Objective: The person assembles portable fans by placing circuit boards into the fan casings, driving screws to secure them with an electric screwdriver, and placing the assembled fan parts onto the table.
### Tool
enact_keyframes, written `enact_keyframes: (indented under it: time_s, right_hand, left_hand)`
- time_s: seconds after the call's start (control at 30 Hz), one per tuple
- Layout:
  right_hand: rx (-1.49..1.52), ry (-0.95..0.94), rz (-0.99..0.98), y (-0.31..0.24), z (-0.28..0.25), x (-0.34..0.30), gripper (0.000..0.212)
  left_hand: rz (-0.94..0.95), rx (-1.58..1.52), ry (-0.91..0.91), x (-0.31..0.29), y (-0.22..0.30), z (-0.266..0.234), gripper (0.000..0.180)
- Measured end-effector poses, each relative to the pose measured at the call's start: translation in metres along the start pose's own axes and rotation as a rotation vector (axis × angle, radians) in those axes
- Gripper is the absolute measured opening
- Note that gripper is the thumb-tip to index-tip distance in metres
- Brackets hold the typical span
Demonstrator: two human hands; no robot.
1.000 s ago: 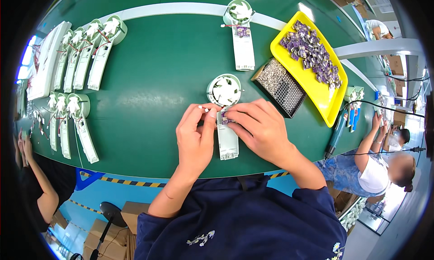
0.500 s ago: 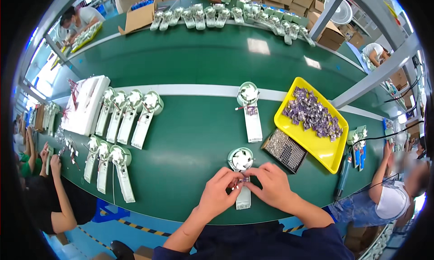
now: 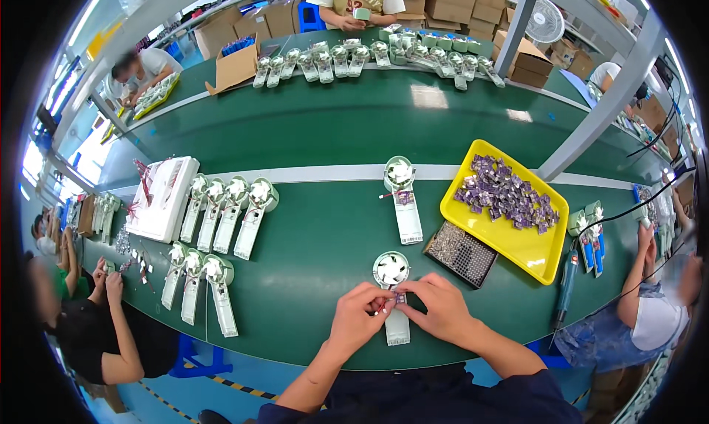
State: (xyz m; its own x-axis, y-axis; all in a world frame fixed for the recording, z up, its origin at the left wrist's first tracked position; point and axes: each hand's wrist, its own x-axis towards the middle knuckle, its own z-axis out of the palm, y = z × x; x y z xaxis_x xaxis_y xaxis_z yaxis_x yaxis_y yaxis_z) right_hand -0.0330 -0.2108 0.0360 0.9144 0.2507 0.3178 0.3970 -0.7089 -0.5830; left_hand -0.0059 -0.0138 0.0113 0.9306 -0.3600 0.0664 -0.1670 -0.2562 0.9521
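Note:
Directly before me lies a pale green handheld fan half [image 3: 397, 331], its round head with white blades [image 3: 391, 268] pointing away from me. Over the top of its handle sits a small purple circuit board [image 3: 400, 298]. My left hand [image 3: 359, 315] pinches a thin red wire with a white plug [image 3: 379, 307] at the board's left side. From the right, my right hand [image 3: 442, 309] holds the board between thumb and forefinger. The fingertips partly hide the board and the wire. Farther off lies another fan half [image 3: 405, 214] with a similar board on it.
At right are a yellow tray [image 3: 544, 269] of purple boards, a black box of small screws [image 3: 461, 254] and a teal electric screwdriver [image 3: 567, 287]. Several fan halves [image 3: 252, 217] and a white foam block [image 3: 164, 195] lie at left. Co-workers sit on both sides and across.
The whole view has tilted up a little, showing more of the person across. Both hands stay at the fan handle, fingers slightly shifted, with more of the board and red wire showing.

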Motion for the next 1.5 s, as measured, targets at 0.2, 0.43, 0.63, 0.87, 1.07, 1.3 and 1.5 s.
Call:
enact_keyframes:
  time_s: [0.2, 0.43, 0.63, 0.87, 1.07, 1.3, 1.5]
  right_hand:
    - [0.232, 0.231, 0.273, 0.0, -0.045, -0.017, 0.022]
    - [-0.47, 0.877, 0.703, 0.081, -0.105, -0.104, 0.042]
    - [-0.653, 0.497, 1.044, 0.119, -0.122, -0.158, 0.055]
    - [-0.436, 0.578, 1.173, 0.127, -0.157, -0.184, 0.055]
    - [-0.678, 0.503, 1.134, 0.167, -0.143, -0.2, 0.059]
    - [-0.686, 0.493, 1.122, 0.152, -0.139, -0.182, 0.068]
    - [-0.693, 0.487, 1.103, 0.151, -0.139, -0.182, 0.068]
  left_hand:
    - [-0.013, 0.005, 0.032, -0.004, -0.007, -0.004, 0.011]
    - [-0.008, -0.001, 0.036, -0.002, -0.002, -0.002, 0.012]
    - [-0.064, -0.038, 0.012, -0.004, -0.008, -0.001, 0.012]
    - [-0.068, -0.051, 0.021, -0.003, -0.006, 0.0, 0.013]
    - [-0.085, -0.073, 0.03, -0.004, -0.005, -0.001, 0.014]
    - [-0.066, -0.047, 0.026, -0.003, -0.003, 0.0, 0.014]
    - [-0.064, -0.03, -0.007, -0.004, -0.004, -0.003, 0.016]
